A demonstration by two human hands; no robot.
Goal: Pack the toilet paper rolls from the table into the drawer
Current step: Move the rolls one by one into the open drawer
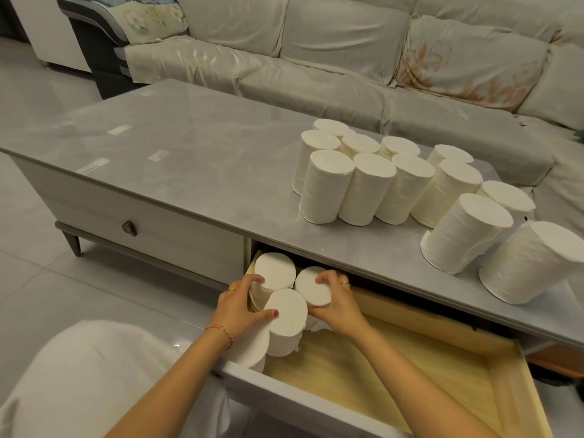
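Several white toilet paper rolls [373, 181] stand upright in a cluster on the right half of the grey table [189, 153]. The wooden drawer [426, 368] below the tabletop is pulled out towards me. In its left corner stand several rolls. My left hand [240, 303] wraps around the back-left roll [275, 269] with its thumb on the front roll [289, 311]. My right hand [335, 298] grips the middle roll [311, 287] from the right side. A further roll at the drawer's front is partly hidden by my left arm.
A second, shut drawer with a dark knob [129, 228] is to the left. A covered sofa [347, 64] runs behind and to the right of the table. The drawer's light wooden floor [395, 365] is bare to the right of the rolls. My white-clad knee [79, 374] is at lower left.
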